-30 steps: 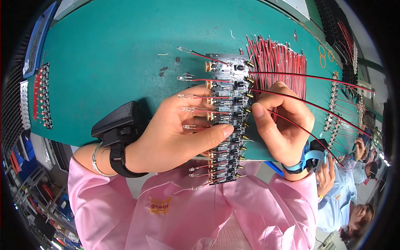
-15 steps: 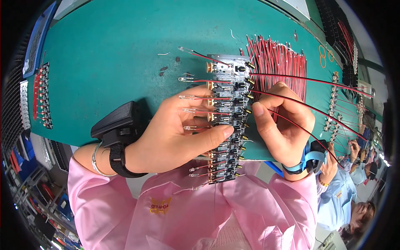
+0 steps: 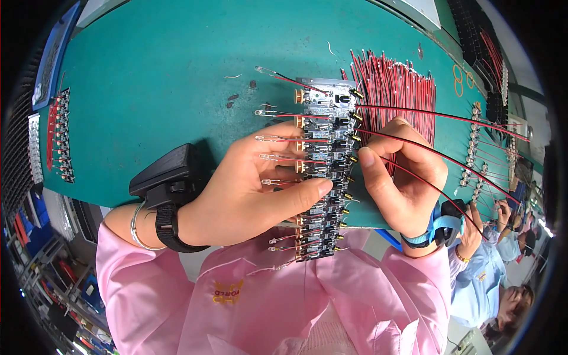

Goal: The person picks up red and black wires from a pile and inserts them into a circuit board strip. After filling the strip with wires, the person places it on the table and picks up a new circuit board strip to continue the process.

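Observation:
My left hand (image 3: 260, 189) grips a long strip of circuit boards (image 3: 322, 168), its thumb across the top face and its fingers underneath. Clear LEDs (image 3: 267, 139) on red and black leads stick out along the strip's left side, and copper coils sit at that edge. My right hand (image 3: 405, 171) pinches a red-and-black wire (image 3: 423, 177) by the strip's right edge, with its end at the small brass-coloured parts there. Two more such wires run from the upper boards out to the right, one passing over my right hand. The pinched wire tip is hidden by my fingers.
A thick bundle of red-and-black wires (image 3: 396, 89) lies behind my right hand on the green table mat (image 3: 154, 77). Another board strip (image 3: 61, 136) rests at far left. Rubber bands (image 3: 458, 80) and more strips (image 3: 471, 145) lie at right, where a co-worker's hands (image 3: 473, 231) are busy.
Both hands hold nearly the same pose. The strip's upper end has shifted very slightly right. At the right, the co-worker's hands have moved a little.

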The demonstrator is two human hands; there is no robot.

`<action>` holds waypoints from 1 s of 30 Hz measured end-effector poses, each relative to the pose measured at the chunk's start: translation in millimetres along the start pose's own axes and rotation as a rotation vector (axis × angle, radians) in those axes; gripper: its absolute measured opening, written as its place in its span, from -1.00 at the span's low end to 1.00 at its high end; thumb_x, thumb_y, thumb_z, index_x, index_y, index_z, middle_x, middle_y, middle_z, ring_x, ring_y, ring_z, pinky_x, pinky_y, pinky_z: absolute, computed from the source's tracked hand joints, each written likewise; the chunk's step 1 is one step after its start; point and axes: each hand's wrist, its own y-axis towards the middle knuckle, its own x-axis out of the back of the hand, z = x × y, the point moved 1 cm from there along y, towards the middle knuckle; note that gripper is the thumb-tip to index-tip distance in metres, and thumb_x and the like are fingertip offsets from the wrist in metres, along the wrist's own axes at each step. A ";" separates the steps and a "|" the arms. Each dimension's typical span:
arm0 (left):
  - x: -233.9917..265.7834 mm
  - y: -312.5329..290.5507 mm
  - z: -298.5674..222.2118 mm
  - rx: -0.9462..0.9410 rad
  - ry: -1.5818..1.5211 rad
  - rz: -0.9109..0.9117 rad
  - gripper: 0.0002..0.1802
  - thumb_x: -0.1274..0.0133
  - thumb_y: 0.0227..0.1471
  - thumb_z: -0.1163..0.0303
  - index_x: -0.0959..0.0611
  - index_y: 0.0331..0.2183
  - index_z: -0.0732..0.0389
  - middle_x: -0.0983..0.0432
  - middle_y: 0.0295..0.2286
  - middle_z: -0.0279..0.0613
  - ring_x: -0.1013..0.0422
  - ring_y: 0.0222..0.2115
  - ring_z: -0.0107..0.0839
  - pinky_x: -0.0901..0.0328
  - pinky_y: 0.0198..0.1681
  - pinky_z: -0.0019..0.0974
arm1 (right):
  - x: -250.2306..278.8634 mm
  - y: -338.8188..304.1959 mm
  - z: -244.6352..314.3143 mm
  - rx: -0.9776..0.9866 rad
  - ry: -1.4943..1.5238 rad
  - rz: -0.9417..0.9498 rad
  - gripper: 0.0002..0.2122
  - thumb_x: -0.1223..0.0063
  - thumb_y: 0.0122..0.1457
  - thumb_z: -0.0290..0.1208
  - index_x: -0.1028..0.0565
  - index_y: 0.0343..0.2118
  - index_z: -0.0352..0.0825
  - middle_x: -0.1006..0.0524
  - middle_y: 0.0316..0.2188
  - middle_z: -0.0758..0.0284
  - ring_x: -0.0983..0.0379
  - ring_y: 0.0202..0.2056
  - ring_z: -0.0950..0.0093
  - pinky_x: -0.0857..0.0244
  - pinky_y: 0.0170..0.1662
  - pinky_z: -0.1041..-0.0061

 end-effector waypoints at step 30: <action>-1.4 -1.0 -2.1 0.085 0.014 -0.009 -0.58 -0.07 -0.15 0.55 -0.37 -0.16 0.27 -0.41 -0.32 -0.30 -0.36 -0.32 -0.57 -0.29 -0.33 -0.51 | -5.6 -3.2 1.0 0.030 -0.113 -0.095 -0.88 -0.07 -0.28 -0.66 -0.36 -0.73 -0.36 -0.22 -0.77 0.39 -0.12 -0.70 0.53 -0.01 -0.59 0.57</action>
